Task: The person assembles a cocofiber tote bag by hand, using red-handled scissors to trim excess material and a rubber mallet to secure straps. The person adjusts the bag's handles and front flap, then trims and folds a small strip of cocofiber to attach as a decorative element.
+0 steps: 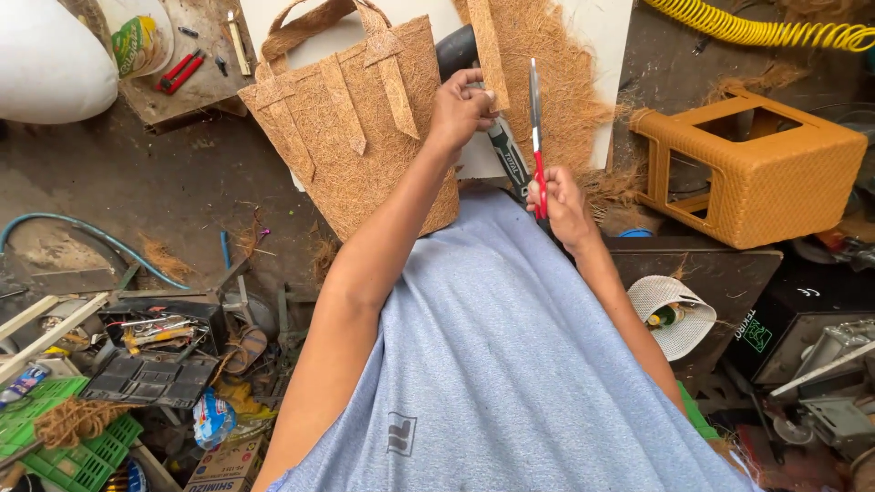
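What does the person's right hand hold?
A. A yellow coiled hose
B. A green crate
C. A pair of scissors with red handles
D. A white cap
C: the right hand grips scissors with red handles, blades pointing up beside the fibre strip that the left hand holds.

Our left hand [460, 107] pinches a coir strip [488, 50] against the white worktop [602, 36]. Our right hand [561, 205] grips red-handled scissors [536, 128], blades pointing up beside the strip. A coir basket [355, 128] stands just left; an orange stool [747, 164] lies right.
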